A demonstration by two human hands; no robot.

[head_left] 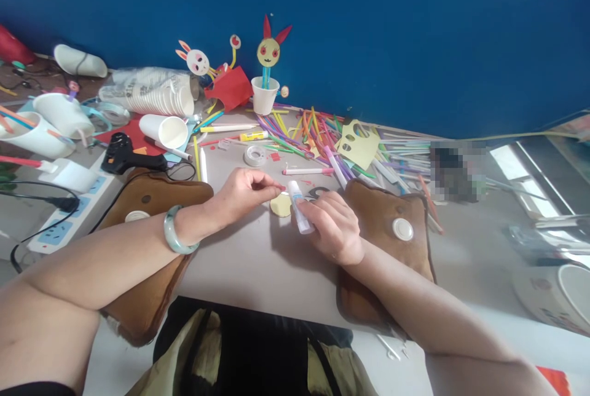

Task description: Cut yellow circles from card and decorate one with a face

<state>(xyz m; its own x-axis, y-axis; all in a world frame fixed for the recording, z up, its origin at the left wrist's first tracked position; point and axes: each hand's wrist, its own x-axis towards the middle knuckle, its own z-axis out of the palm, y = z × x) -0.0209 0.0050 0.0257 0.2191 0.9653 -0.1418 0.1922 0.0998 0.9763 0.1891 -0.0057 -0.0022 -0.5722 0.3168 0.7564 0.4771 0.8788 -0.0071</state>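
Note:
My right hand [334, 224] is closed around a white glue stick [300, 210], which tilts with its upper end away from me. My left hand [242, 198], with a jade-like bangle at the wrist, pinches a tiny red scrap [283, 188] between thumb and fingertips. Its tip is close to the top of the glue stick; whether they touch I cannot tell. A pale yellow paper circle [280, 206] lies just below my left fingertips, partly behind the glue stick. Behind my right knuckles are dark scissors [318, 192], largely hidden.
Brown cushions [387, 242] lie under both forearms. A black glue gun [131, 155] and a power strip [69, 217] are at left. Tape [255, 155], a pink-capped marker [308, 171], cut yellow paper [358, 144] and coloured pipe cleaners [295, 131] lie beyond. A rabbit-faced cup [265, 98] stands by the wall.

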